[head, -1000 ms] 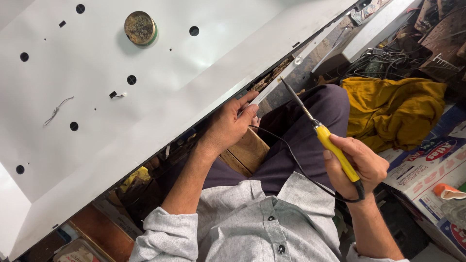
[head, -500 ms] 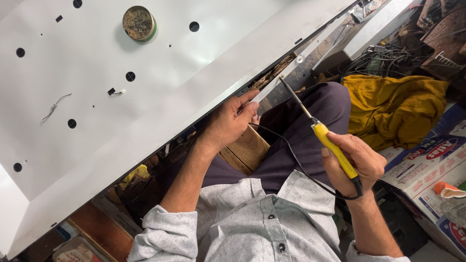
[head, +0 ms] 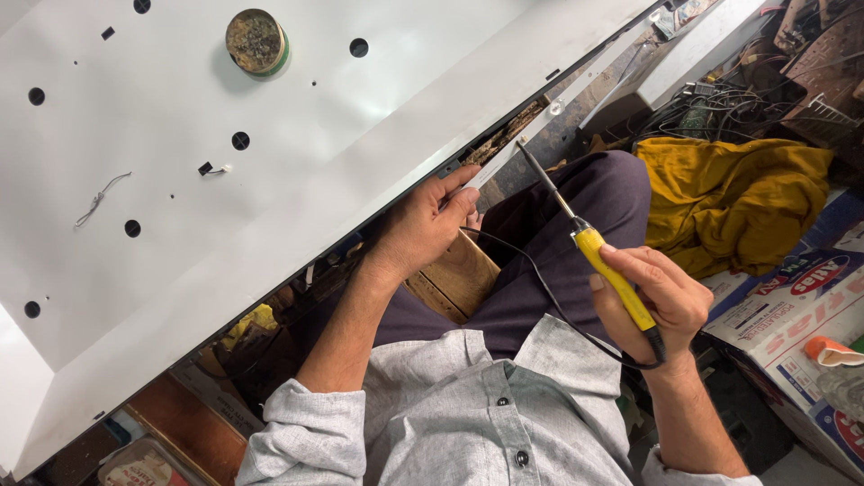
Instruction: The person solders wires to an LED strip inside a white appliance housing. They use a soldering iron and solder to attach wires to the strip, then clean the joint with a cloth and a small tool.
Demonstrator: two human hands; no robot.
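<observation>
The soldering iron [head: 594, 247], yellow-handled with a thin metal shaft, sits in the right hand [head: 652, 301], whose fingers are wrapped closed around the handle; its tip points up and away from that hand toward a narrow white strip [head: 517, 148] running beneath the edge of the large white metal panel [head: 270, 198]. A black cord [head: 549, 301] trails from the handle's rear end and curves across the lap toward the left hand [head: 423, 225]. The left hand is pinched closed on the near end of that strip, just beside the iron's tip, its knuckles against the panel's folded edge. Well beyond the left hand, on the panel's flat face, stand a round open tin [head: 256, 40] and a small twist of wire [head: 101, 198]. Beyond the right hand lies a crumpled mustard-yellow cloth [head: 738, 202], with printed cardboard boxes [head: 792, 306] just beside that hand's outer side.
</observation>
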